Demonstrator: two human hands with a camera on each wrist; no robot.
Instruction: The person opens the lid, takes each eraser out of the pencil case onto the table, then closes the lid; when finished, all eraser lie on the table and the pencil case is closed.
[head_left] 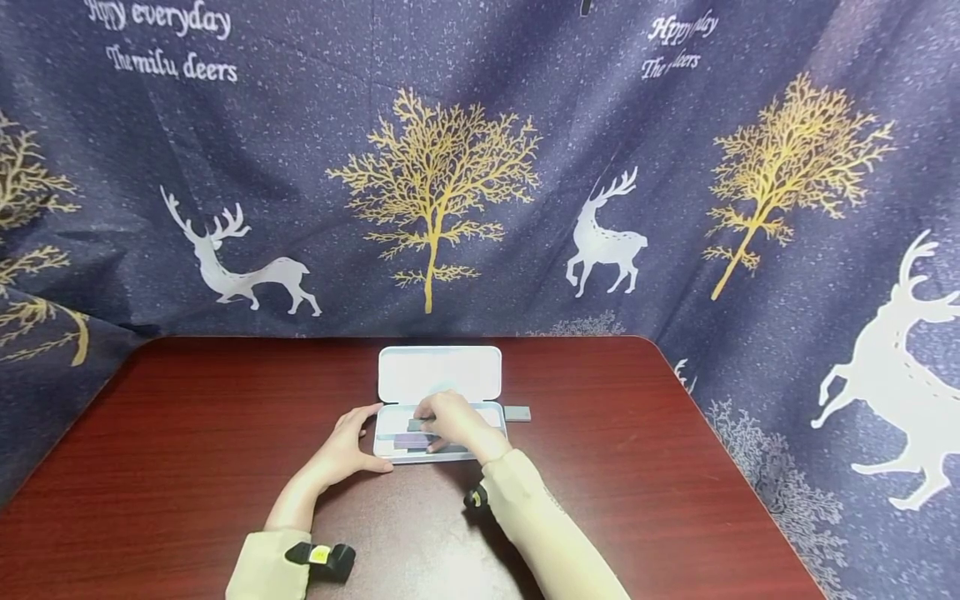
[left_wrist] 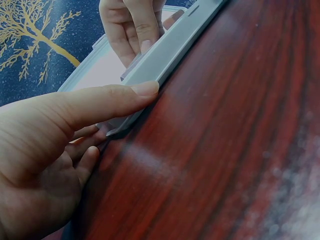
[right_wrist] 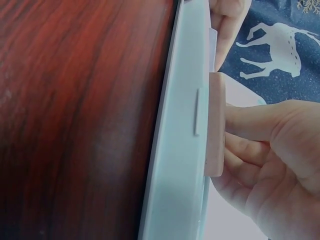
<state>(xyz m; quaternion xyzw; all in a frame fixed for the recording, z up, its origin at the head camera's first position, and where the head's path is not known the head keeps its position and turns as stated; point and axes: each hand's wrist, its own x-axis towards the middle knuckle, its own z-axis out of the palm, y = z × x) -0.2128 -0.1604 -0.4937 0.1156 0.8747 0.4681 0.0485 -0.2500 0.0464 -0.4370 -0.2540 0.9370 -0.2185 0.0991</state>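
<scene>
Pale-blue box (right_wrist: pixel 180 150) | left grip (head_left: pixel 341 452): spread wide, thumb against box | right grip (head_left: pixel 456 421): fingers bent by brown block (right_wrist: pixel 216 125), hold unclear | better settle block flat, gently

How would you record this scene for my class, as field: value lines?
Case: on the table, lid open
Left grip: at the case's left end, thumb touching its front
Right grip: over the case, fingers beside a brown block; hold unclear
Inside: purple block
Outside: grey piece, right of case
Backdrop: blue cloth, white deer, gold trees
</scene>
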